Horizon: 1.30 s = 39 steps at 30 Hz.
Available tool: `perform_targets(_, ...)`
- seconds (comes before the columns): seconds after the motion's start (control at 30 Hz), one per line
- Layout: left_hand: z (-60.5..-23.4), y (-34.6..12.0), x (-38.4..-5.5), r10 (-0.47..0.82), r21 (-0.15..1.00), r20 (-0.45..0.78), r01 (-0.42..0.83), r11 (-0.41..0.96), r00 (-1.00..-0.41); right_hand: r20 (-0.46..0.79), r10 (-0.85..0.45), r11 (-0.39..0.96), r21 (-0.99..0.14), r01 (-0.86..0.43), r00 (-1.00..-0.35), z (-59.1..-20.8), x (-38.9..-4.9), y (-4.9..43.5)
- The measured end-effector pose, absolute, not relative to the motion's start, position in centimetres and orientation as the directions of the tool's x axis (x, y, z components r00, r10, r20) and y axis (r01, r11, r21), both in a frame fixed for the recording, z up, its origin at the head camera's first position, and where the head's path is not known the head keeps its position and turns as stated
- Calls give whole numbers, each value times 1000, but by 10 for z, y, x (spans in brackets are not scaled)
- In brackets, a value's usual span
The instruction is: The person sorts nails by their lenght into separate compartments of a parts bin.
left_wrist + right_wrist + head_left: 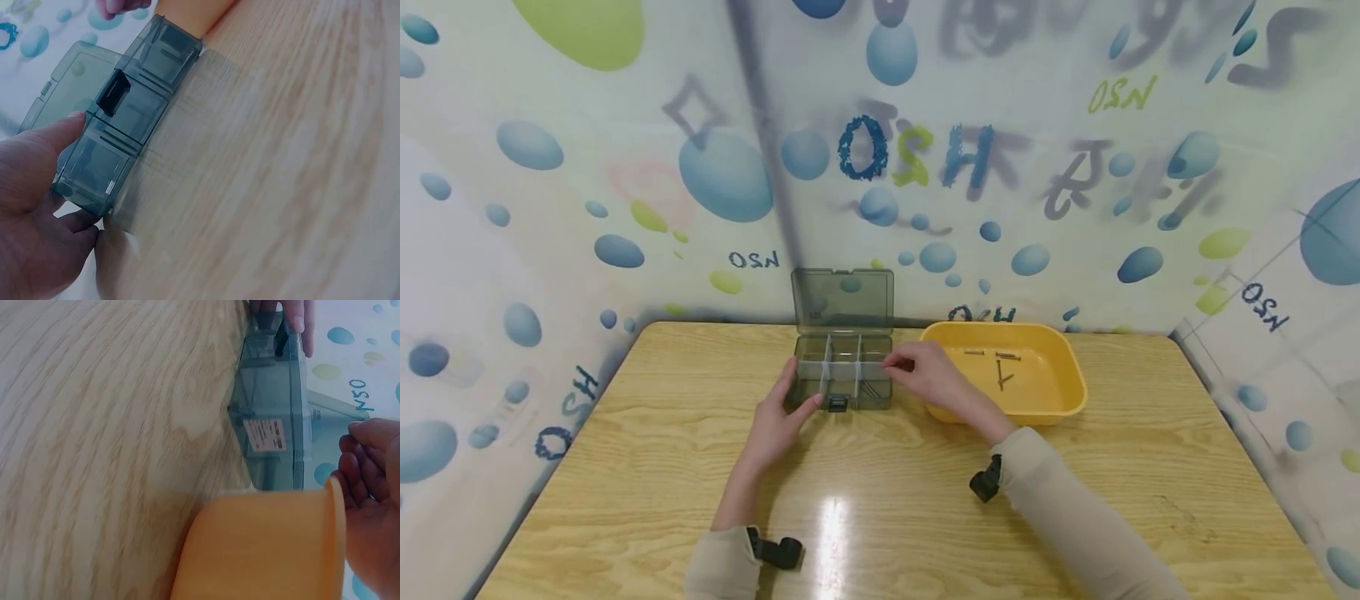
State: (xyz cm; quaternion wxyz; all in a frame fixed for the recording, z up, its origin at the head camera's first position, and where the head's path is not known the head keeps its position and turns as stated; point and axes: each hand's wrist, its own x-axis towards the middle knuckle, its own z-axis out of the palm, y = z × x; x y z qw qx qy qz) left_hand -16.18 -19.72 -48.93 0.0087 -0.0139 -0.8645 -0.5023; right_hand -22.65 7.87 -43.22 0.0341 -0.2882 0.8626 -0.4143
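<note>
A smoky grey plastic compartment box point(842, 371) stands on the table with its lid point(844, 302) raised against the wall. My left hand point(775, 423) grips its front left corner, thumb on the front edge and fingers along the left side. Over the box's right edge is my right hand point(928, 375), thumb and index fingertips together; I cannot tell whether something small is between them. Several thin screws point(868, 389) lie in the front right compartment. Right of the box is a yellow tray point(1078, 392) with several loose screws point(1008, 357) on its bottom.
The wooden table point(880, 517) ends at the back against a wall covering point(880, 225) with blue and green drops. My right forearm passes in front of the tray's left side. A white label point(265, 435) is on the box's right side.
</note>
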Motion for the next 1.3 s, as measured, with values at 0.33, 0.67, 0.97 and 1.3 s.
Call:
perform_targets(0.33,-489,-196,-161,11,865,45,44,500,-999,196,-487,506,-731,-457,-851,-435,-228,113)
perform_targets(0.67,-489,-195,-160,13,867,30,33,497,-999,169,-375,588,-717,-374,-912,-438,-231,156)
perform_targets(0.97,-486,-195,-159,14,862,35,37,506,-999,216,-268,618,-710,-339,-939,-440,-235,189)
perform_targets(1.3,-487,-196,-159,13,866,20,24,499,-1000,146,-235,629,-731,-265,-961,-446,-237,211)
